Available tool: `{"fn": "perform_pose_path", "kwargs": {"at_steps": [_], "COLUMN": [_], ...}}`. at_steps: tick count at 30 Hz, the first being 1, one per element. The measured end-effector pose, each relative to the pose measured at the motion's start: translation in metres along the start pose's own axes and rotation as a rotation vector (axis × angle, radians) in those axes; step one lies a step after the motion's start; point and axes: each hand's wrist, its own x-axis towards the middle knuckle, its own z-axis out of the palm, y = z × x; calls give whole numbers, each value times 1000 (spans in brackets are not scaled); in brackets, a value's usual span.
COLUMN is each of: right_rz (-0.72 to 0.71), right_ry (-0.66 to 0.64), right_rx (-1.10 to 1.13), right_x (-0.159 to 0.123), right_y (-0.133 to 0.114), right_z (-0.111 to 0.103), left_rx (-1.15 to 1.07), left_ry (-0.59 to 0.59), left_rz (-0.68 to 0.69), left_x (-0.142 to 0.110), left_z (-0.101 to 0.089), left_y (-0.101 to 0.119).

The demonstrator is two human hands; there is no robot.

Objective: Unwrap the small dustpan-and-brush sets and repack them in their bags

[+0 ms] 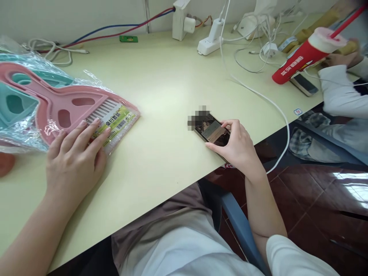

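My left hand (75, 155) lies flat with fingers spread on a clear plastic pack (66, 109) holding a pink dustpan and brush set with a green label. Teal plastic pieces sit under the pink one at the far left. My right hand (234, 143) grips a smartphone (211, 128) near the table's front edge, thumb over the lit screen. The pale yellow table (166, 88) carries both.
A white power strip (211, 38), chargers and tangled white cables lie along the back. One white cable runs over the table edge. At the right another person's sleeve (339, 92) rests by a red tube-shaped pack (301, 57) and a second phone (304, 84).
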Motion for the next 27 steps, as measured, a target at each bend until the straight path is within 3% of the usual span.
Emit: {"fn": "perform_pose_path", "kwargs": {"at_steps": [10, 27], "right_rz": [-8, -12], "right_ry": [24, -41], "right_rx": [-27, -133], "right_x": [1, 11], "right_y": [2, 4], "right_z": [5, 3], "left_rx": [63, 10], "left_ry": [-29, -63], "left_rz": [3, -46], "left_x": [4, 6], "left_z": [1, 3], "left_y": [-1, 2]}}
